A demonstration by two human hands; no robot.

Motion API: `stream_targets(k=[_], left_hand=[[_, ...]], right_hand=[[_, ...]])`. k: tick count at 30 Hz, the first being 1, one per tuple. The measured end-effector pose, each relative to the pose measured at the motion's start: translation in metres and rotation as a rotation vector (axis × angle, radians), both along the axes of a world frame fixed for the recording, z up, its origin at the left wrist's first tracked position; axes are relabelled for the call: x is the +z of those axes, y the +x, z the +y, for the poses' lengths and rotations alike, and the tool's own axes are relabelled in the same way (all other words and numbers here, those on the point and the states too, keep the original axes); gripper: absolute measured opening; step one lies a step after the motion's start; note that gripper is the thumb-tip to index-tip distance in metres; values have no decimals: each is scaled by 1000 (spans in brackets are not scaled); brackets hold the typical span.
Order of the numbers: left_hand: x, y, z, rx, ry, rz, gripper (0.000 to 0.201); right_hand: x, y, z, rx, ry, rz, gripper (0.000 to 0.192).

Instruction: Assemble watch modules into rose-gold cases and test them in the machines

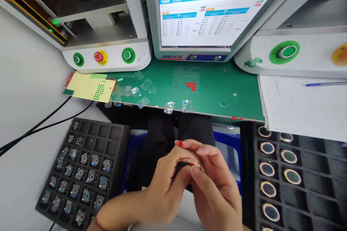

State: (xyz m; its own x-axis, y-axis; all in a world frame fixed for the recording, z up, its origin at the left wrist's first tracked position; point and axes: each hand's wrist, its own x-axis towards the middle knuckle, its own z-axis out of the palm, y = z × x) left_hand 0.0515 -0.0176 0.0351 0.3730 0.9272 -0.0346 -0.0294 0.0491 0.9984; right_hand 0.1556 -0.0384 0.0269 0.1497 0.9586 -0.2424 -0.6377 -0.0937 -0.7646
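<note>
Above my lap, my left hand (165,184) and my right hand (217,184) meet around a small gold-rimmed part (199,166). Fingers of both hands cover most of it, and only a curved shiny edge and a dark area show. A small red sticker (180,143) clings to a fingertip of my left hand. Another red bit (191,164) shows between the two thumbs, at the part's edge. To the right, a black foam tray (303,202) holds round dark discs with gold rims (292,176). The left foam tray (108,140) carries several small film-covered black parts (86,195).
A green mat (217,79) bears clear film scraps (146,85) and a sheet of red stickers (191,86). Yellow label sheets (89,85) and black cables (54,119) lie left. Behind stand a monitor (200,18) and button panels (108,57). Papers (303,108) with a pen (325,83) lie right.
</note>
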Motion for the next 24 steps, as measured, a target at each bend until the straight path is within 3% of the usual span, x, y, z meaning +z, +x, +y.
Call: stream_targets(k=[3, 7, 13, 19, 22, 24], left_hand=[[-3, 0, -3, -47, 173, 72, 20], [-4, 5, -7, 0, 323, 174, 20], [-2, 12, -12, 45, 410, 231, 18], [-3, 19, -15, 65, 429, 236, 24], [-1, 20, -15, 29, 437, 241, 22], [3, 18, -13, -20, 434, 277, 22]], right_hand=[[1, -1, 1, -51, 15, 20, 11], [1, -5, -3, -135, 4, 38, 12], [1, -2, -11, -165, 81, 0, 9], [1, -6, -15, -167, 139, -10, 22], [0, -9, -15, -271, 101, -33, 25], [-2, -4, -16, -233, 28, -42, 20]])
